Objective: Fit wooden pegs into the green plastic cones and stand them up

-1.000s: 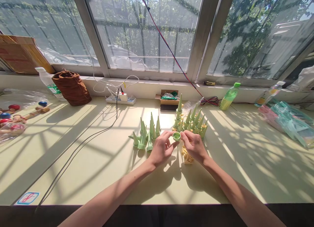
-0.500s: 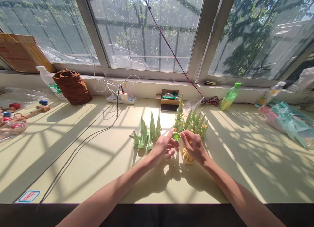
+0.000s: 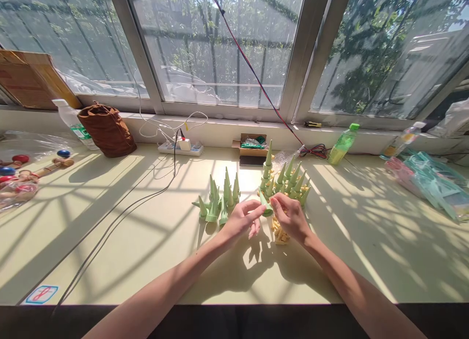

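Both my hands meet over the pale green table [image 3: 146, 241] and pinch one small green cone [image 3: 265, 204], now tilted with its tip toward the upper left. My left hand [image 3: 244, 222] holds it between thumb and forefinger, the other fingers spread below. My right hand [image 3: 289, 217] grips its wide end with curled fingers. A group of standing green cones [image 3: 220, 200] lies just left of my hands. Another cluster of green cones [image 3: 287, 180] stands behind them. Small yellow pieces [image 3: 280, 234] lie under my right hand.
A cardboard box [image 3: 252, 146], a power strip [image 3: 181, 147] with cables, a brown bag [image 3: 107, 130] and a green bottle [image 3: 342, 143] line the window sill side. Plastic bags [image 3: 428, 182] lie at the right, wooden toys with coloured balls [image 3: 22, 175] at the left.
The cone showed its round open end to me earlier; it has been turned so its side and tip now show. Both hands stayed in the same spot.
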### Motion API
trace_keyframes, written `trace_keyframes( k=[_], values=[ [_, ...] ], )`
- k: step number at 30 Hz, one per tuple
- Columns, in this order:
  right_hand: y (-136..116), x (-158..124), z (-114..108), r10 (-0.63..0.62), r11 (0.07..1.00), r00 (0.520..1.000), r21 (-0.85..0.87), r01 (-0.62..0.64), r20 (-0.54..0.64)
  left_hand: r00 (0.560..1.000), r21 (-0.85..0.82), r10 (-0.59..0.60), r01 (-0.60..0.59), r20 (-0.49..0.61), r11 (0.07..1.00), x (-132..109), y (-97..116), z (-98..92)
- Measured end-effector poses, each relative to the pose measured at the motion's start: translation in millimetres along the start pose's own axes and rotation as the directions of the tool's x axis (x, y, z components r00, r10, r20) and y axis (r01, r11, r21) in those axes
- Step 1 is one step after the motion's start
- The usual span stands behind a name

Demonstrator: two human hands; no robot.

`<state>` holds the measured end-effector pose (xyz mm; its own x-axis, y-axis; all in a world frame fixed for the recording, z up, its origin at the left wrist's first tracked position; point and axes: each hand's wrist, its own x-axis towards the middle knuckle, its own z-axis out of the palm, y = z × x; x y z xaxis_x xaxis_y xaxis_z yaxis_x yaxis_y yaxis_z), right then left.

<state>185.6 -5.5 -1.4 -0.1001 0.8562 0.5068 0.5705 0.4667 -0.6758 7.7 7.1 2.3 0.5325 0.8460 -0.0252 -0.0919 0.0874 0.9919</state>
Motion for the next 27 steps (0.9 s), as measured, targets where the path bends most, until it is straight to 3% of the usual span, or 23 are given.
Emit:
trace_keyframes(
  k=[6, 9, 12, 21, 27],
  values=[
    [0, 1, 0, 0.030, 0.999, 1.000, -0.025, -0.030, -0.007, 0.988, 0.198, 0.142, -0.127, -0.064, 0.972, -1, -4, 4.8],
    [-1, 1, -1, 0.038, 0.999, 0.999, -0.025, -0.039, -0.023, 0.954, 0.377, 0.286, -0.232, -0.093, 0.897, -1, -9, 4.4],
    [-1, 1, -1, 0.040, 0.999, 0.999, -0.015, -0.041, -0.024, 0.920, 0.489, 0.391, -0.321, -0.043, 0.811, 0, -12, 2.1],
    [-1, 0, 0, 0.038, 0.999, 0.999, 0.036, -0.037, -0.025, 0.879, 0.578, 0.476, -0.396, 0.014, 0.714, -1, -7, 0.5],
    [-1, 0, 2, 0.138, 0.973, 0.990, 0.187, -0.133, -0.010, 0.862, 0.608, 0.507, -0.407, 0.009, 0.682, -1, -7, 0.1]
  ],
)
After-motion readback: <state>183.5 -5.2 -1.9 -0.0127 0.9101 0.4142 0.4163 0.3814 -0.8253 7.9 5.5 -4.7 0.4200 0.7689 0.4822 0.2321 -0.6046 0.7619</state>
